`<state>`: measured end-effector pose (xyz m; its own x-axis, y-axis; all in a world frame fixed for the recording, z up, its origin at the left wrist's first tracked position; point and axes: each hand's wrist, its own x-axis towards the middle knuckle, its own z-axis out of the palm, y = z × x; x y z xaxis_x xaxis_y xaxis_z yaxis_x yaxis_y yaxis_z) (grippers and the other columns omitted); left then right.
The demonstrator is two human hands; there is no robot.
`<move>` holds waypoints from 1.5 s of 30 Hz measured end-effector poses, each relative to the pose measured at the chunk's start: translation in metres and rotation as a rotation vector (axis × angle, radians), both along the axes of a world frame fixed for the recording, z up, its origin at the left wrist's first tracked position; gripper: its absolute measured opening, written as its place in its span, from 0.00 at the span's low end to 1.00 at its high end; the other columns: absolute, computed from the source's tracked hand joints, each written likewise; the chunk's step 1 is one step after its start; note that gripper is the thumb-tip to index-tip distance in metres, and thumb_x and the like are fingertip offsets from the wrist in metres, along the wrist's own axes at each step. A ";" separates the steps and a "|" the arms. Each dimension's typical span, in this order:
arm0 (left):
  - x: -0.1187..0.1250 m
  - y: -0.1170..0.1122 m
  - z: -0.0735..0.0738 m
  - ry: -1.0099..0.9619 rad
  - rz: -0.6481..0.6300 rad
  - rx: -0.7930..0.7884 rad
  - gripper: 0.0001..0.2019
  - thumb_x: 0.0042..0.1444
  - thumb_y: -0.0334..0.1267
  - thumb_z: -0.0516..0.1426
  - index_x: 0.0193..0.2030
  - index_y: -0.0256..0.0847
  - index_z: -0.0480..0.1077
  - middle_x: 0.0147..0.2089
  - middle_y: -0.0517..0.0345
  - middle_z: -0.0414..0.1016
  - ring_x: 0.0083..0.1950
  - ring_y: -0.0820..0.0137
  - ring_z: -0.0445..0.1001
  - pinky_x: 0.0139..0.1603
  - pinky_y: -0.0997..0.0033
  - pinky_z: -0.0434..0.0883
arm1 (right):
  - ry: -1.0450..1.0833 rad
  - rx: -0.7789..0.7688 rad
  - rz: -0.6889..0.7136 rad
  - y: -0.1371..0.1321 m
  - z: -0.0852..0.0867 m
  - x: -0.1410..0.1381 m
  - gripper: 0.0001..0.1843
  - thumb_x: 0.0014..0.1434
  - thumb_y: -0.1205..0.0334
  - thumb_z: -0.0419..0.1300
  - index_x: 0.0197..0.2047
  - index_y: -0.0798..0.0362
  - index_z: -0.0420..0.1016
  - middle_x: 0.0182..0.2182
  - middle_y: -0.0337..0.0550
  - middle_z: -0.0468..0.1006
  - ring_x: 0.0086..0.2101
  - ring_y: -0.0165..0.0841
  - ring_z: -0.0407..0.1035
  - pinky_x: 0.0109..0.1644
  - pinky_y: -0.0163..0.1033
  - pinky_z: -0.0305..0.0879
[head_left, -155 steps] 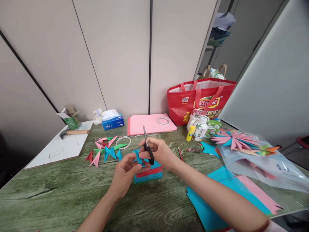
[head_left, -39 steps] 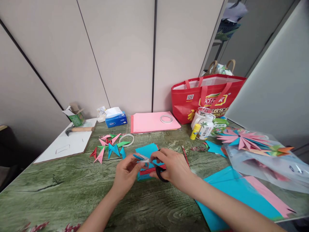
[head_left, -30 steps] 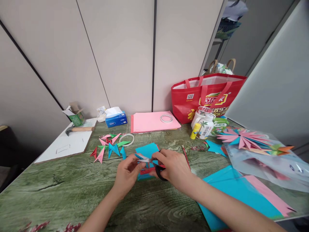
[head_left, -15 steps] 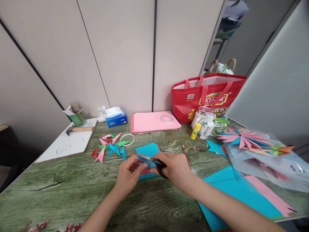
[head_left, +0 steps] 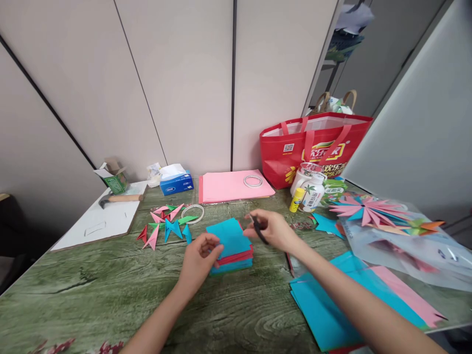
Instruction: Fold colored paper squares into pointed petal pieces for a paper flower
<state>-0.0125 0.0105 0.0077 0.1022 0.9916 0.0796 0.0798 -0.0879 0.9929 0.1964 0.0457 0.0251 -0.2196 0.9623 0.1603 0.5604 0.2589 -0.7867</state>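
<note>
Left hand (head_left: 199,256) curled against the near-left corner of the paper stack (head_left: 230,246), contents unclear; right hand (head_left: 275,230) gripping black scissors (head_left: 258,230) just right of it.

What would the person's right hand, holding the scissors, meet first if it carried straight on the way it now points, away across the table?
Probably the pink paper sheets with the tape ring on them. The right hand and its scissors point up-left toward them, though depth is hard to judge.
</note>
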 end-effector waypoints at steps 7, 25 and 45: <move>-0.005 0.008 0.002 -0.033 0.086 -0.008 0.10 0.44 0.39 0.59 0.32 0.39 0.66 0.28 0.62 0.69 0.22 0.72 0.72 0.16 0.75 0.69 | -0.936 -0.121 -0.398 0.038 -0.015 0.068 0.15 0.50 0.60 0.59 0.41 0.56 0.72 0.36 0.56 0.76 0.39 0.44 0.71 0.34 0.39 0.62; -0.034 0.041 -0.011 -0.338 0.581 0.219 0.11 0.50 0.41 0.56 0.38 0.38 0.65 0.30 0.59 0.72 0.30 0.70 0.76 0.33 0.69 0.74 | -0.737 0.155 -0.077 0.010 -0.004 0.020 0.15 0.55 0.59 0.57 0.47 0.52 0.70 0.42 0.51 0.75 0.43 0.38 0.69 0.45 0.40 0.64; 0.006 0.000 -0.013 0.012 0.087 0.021 0.11 0.51 0.44 0.54 0.31 0.38 0.68 0.18 0.64 0.68 0.15 0.73 0.68 0.12 0.77 0.63 | -0.107 0.470 0.383 -0.007 -0.059 -0.022 0.11 0.59 0.62 0.51 0.38 0.52 0.74 0.38 0.46 0.77 0.41 0.34 0.70 0.45 0.39 0.65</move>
<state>-0.0069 0.0106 -0.0050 0.0166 0.9949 0.0999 0.0996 -0.1011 0.9899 0.1746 0.0385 -0.0341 -0.5744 0.6436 0.5058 0.4283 0.7629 -0.4843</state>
